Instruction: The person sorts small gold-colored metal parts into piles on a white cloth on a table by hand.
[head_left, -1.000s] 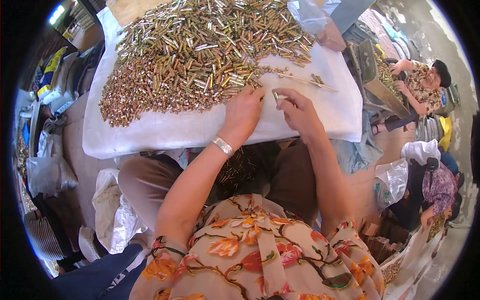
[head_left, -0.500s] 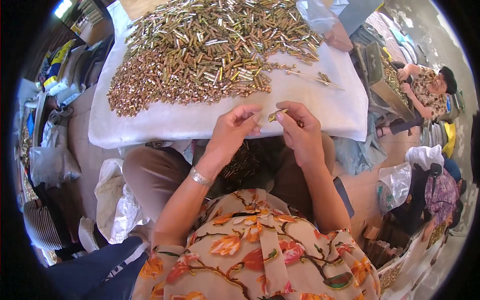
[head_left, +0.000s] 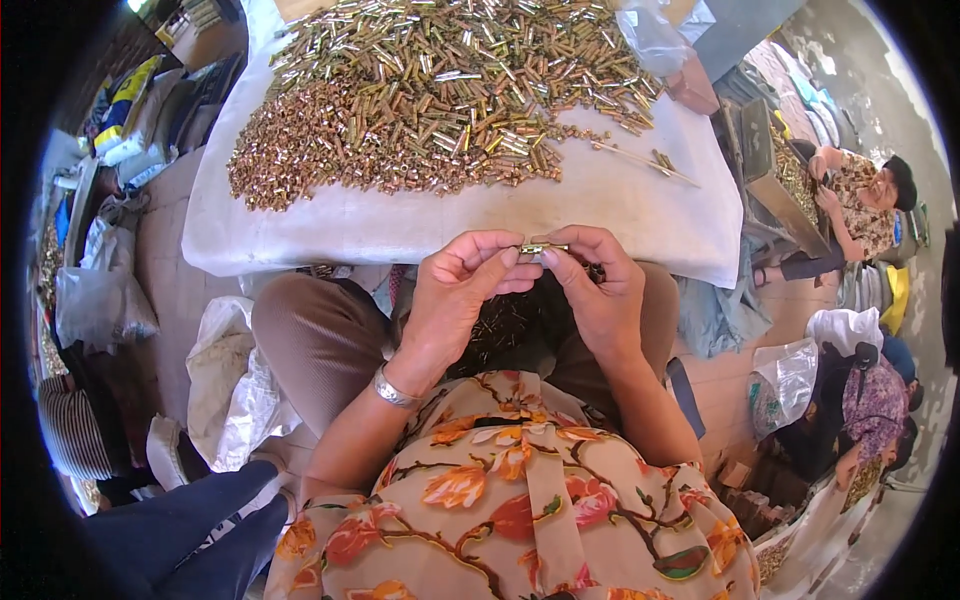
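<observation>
Between my two hands is a small gold-coloured metal fastener (head_left: 533,248), a short tube-like piece lying about level. My left hand (head_left: 460,290) pinches its left end with thumb and fingertips. My right hand (head_left: 605,290) pinches the right end. Several small metal pieces (head_left: 597,271) show in the curled fingers of my right hand. Just beyond my hands, the white-covered table (head_left: 400,225) carries a big heap of gold-coloured metal sleeves (head_left: 450,90). Smaller short metal pieces (head_left: 290,150) lie piled at its near left. Below my hands, a dark heap of metal pieces (head_left: 497,325) lies between my knees.
A thin stick (head_left: 645,162) lies on the table's right side, near a reddish block (head_left: 692,85) and a clear plastic bag (head_left: 650,40). A person (head_left: 860,195) works at a metal bin (head_left: 780,190) on the right. Sacks (head_left: 225,380) stand on the floor at left.
My left hand has come in to the right and down and taken hold of the fastener's left end. My right hand has lowered slightly, and the fastener has turned level.
</observation>
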